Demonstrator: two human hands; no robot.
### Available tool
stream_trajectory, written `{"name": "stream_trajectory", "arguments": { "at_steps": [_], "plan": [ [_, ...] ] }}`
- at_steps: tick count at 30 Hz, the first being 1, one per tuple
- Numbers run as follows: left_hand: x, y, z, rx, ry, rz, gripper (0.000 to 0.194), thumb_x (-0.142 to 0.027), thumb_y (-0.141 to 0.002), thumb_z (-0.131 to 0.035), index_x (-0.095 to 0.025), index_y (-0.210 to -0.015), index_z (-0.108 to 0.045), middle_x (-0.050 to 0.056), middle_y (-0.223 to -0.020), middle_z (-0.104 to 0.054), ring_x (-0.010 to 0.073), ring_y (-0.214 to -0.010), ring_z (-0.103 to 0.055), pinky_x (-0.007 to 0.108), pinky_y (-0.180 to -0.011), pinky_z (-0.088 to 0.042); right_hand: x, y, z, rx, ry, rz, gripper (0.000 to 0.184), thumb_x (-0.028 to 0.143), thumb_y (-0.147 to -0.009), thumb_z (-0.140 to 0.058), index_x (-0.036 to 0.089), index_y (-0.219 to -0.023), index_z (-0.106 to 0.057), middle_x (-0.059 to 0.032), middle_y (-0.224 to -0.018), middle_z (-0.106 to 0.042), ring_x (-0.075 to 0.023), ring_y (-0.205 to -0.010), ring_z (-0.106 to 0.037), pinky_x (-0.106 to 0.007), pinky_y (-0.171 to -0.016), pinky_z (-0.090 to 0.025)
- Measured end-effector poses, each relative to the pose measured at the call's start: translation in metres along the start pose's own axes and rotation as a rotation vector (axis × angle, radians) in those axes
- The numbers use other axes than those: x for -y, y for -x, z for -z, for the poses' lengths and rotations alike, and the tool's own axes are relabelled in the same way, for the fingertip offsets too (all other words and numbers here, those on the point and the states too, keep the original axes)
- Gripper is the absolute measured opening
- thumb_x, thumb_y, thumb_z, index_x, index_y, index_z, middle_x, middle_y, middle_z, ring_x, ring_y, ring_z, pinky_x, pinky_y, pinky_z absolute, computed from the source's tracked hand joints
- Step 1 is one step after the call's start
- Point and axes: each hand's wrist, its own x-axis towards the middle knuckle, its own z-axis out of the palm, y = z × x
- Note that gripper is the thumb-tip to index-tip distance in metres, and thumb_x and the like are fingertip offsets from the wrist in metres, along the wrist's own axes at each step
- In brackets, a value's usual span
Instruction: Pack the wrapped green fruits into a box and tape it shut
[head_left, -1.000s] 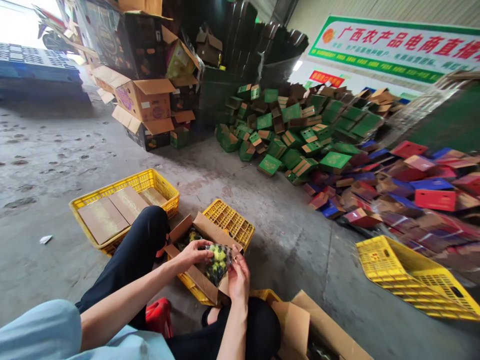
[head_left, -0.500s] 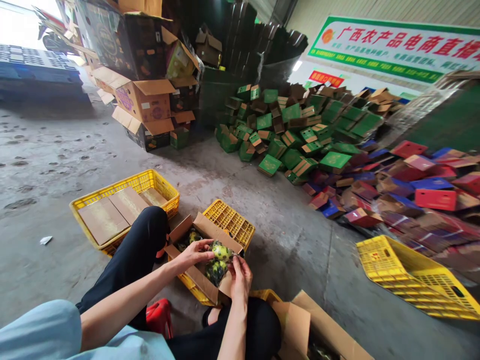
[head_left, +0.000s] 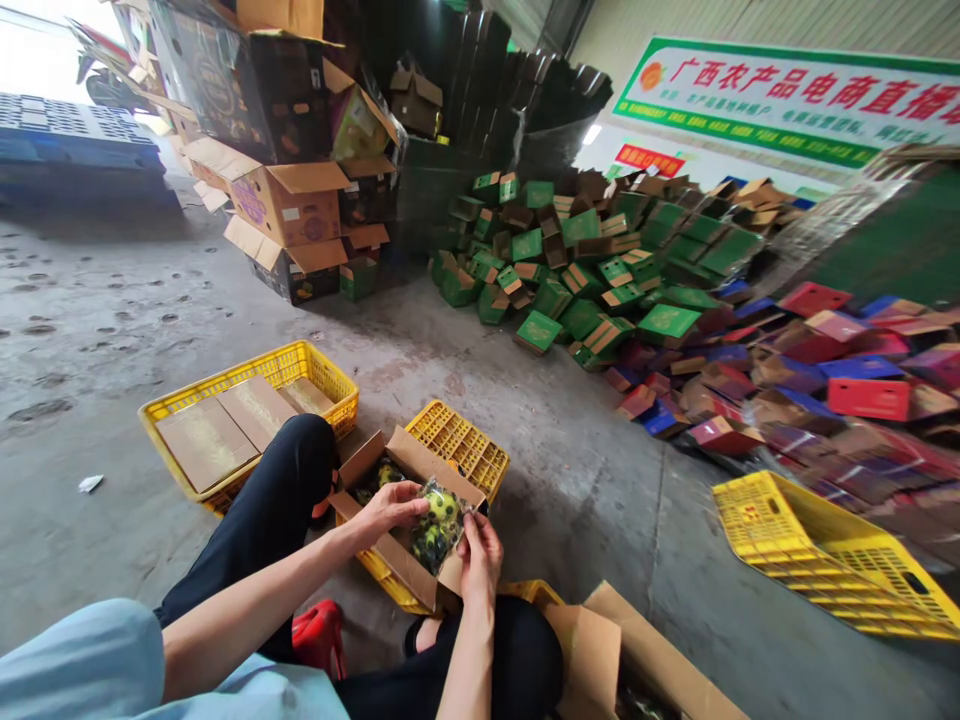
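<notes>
Between both hands is a clear plastic bag of round yellow-green fruit (head_left: 441,506) with dark spots or print over it; the kind of fruit I cannot make out. My left hand (head_left: 396,506) pinches the bag's left side with thumb and fingers. At the upper right corner of the bag, my right hand (head_left: 478,552) is closed on the plastic. Just below the hands stands an open cardboard box (head_left: 391,550), flaps spread, resting on a yellow crate (head_left: 411,594). More bagged fruit (head_left: 388,473) shows inside the box's far left part.
A yellow basket (head_left: 174,468) with closed cartons stands left. An upturned yellow crate (head_left: 459,450) lies beyond the box. Another open carton (head_left: 581,650) is near my right knee. A yellow crate (head_left: 840,560) stands right. Heaped green cartons (head_left: 540,331) and red ones (head_left: 870,398) fill the back.
Both hands stay at nearly the same place with the bag between them. The bag's plastic has shifted slightly; nothing has been let go.
</notes>
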Motion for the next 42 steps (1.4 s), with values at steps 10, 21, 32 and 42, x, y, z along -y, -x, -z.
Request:
{"name": "stream_trajectory", "arguments": {
  "at_steps": [10,21,32,42],
  "plan": [
    [0.002,-0.006,-0.002,-0.076,0.017,0.025,0.056,-0.060,-0.066,-0.094,-0.014,-0.086,-0.069,0.007,-0.085,-0.073,0.0180,-0.078,-0.070,0.029,-0.075,-0.053,-0.008,-0.002,-0.002,0.002,-0.140,-0.058,0.039,0.047,-0.061,-0.094,0.023,-0.090,-0.080,-0.0021,-0.092,-0.082,-0.0206,-0.080,-0.073,-0.031,-0.074,-0.056],
    [0.000,-0.002,-0.006,-0.060,0.035,0.043,0.056,-0.058,-0.069,-0.093,-0.013,-0.095,-0.072,0.010,-0.093,-0.075,0.0186,-0.080,-0.072,0.029,-0.077,-0.053,-0.012,-0.004,0.002,0.062,-0.109,-0.049,0.038,0.050,-0.069,-0.090,0.022,-0.093,-0.081,-0.0026,-0.094,-0.082,-0.0211,-0.083,-0.073,-0.031,-0.077,-0.057],
    [0.000,0.004,-0.011,0.040,0.117,0.031,0.091,-0.048,-0.066,-0.098,-0.020,-0.145,-0.062,0.014,-0.123,-0.074,0.0287,-0.111,-0.071,0.035,-0.091,-0.055,-0.008,-0.002,0.000,0.042,-0.097,-0.027,0.037,0.051,-0.065,-0.091,0.021,-0.084,-0.080,-0.0038,-0.089,-0.082,-0.0222,-0.080,-0.073,-0.033,-0.076,-0.056],
    [0.007,0.003,-0.005,0.014,0.136,0.070,0.066,-0.049,-0.067,-0.097,-0.016,-0.120,-0.076,0.011,-0.116,-0.076,0.0221,-0.099,-0.073,0.032,-0.093,-0.055,-0.007,0.001,0.005,0.181,0.034,0.004,0.032,0.053,-0.074,-0.085,0.023,-0.083,-0.079,0.0001,-0.078,-0.075,-0.0184,-0.068,-0.064,-0.028,-0.064,-0.049]
  ]
}}
